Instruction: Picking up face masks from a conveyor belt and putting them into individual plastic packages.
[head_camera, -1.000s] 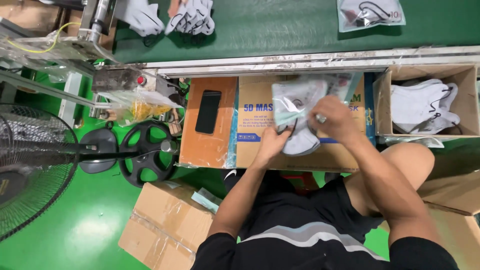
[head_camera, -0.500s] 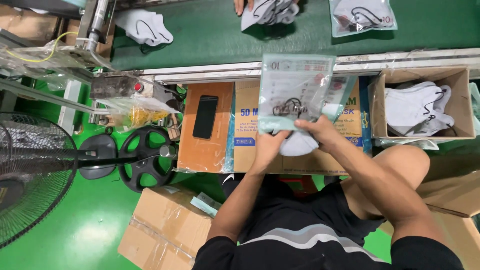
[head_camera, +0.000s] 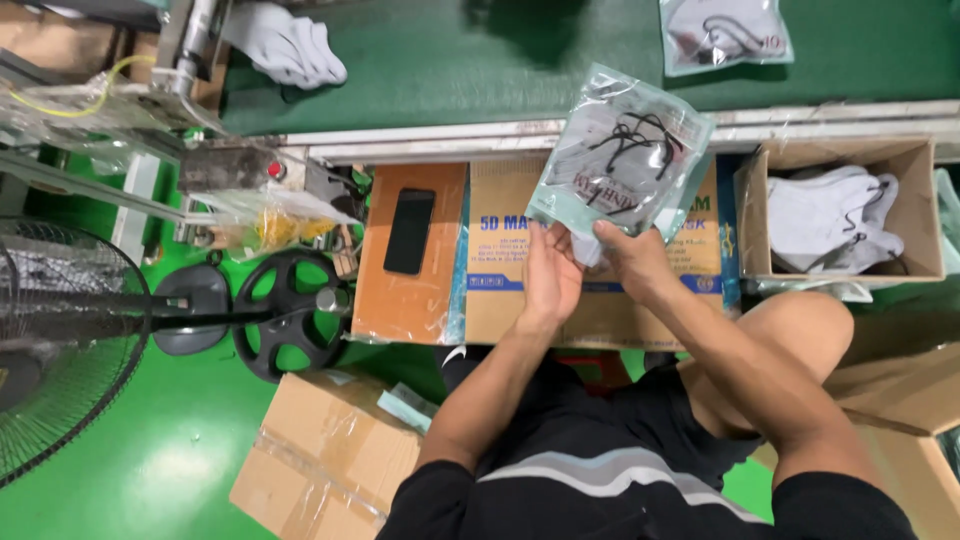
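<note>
Clear plastic pouch (head_camera: 622, 150) of white masks with black ear loops is up over the cardboard cartons (head_camera: 500, 250), held at its lower edge. I see my left hand (head_camera: 551, 275) and right hand (head_camera: 634, 262) both with fingers clamped on it. A phone (head_camera: 409, 231) lies left; the green belt (head_camera: 480, 70) runs beyond.

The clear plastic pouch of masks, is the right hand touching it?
Touching. The head view shows the right hand gripping the clear plastic pouch of masks at its lower edge.
</note>
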